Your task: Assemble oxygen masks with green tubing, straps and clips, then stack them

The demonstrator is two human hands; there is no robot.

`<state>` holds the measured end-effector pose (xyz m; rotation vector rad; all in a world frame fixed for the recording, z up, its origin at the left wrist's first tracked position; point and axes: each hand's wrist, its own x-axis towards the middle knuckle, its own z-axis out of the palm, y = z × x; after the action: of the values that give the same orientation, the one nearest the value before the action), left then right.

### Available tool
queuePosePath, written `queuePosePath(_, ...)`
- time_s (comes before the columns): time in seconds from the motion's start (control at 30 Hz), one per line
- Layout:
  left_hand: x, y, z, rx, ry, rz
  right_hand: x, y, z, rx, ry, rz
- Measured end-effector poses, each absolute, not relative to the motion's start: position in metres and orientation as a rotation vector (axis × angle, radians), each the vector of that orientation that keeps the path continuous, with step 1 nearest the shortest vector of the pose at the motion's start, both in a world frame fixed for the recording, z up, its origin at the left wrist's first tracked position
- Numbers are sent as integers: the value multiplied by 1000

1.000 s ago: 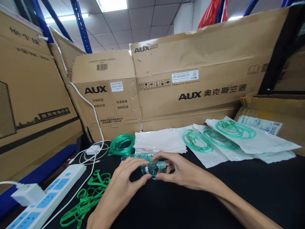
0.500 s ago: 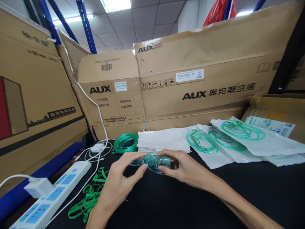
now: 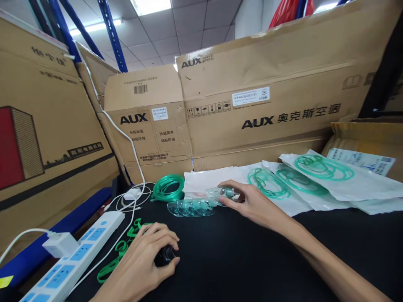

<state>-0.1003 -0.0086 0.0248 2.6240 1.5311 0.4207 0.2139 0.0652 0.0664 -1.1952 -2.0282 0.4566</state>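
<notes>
My left hand (image 3: 154, 251) is low at the left, its fingers curved around a small glossy black object (image 3: 165, 255) that looks like a computer mouse. The palm hides much of it. My right hand (image 3: 241, 199) pinches a clear plastic oxygen mask (image 3: 214, 193) with a cup-like fitting, held just above the table. Beneath and left of it lies a row of overlapping translucent green masks (image 3: 189, 208). Green elastic straps (image 3: 110, 268) lie beside my left hand, partly covered by it.
Coiled green tubing (image 3: 168, 187) sits behind the masks, beside white packets (image 3: 201, 182). Bagged tubing sets (image 3: 321, 167) are stacked at the right. A white power strip (image 3: 78, 251) with cables lies at the left. Cardboard boxes (image 3: 220, 142) wall off the back of the black table.
My left hand has left the masks and moved down and left onto the black object. My right hand has lifted a mask slightly up and right, away from the row.
</notes>
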Motion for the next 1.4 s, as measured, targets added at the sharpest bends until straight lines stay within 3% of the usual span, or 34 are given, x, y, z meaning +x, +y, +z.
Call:
queuePosePath(0.3,-118,-9,20,2690,1571,437,221,76,58,-1224,-2043,430)
queuePosePath(0.63,-64,41,49,2654,1427,771,217,73,53,-1171,-2097,487)
queuePosePath(1.03,-51,79,42,2764,1214,747,207,78,32,-1066,-2175,400)
queuePosePath(1.4,-56,88,38,2800,1219,776,193,67,41,-916,-2155,-108)
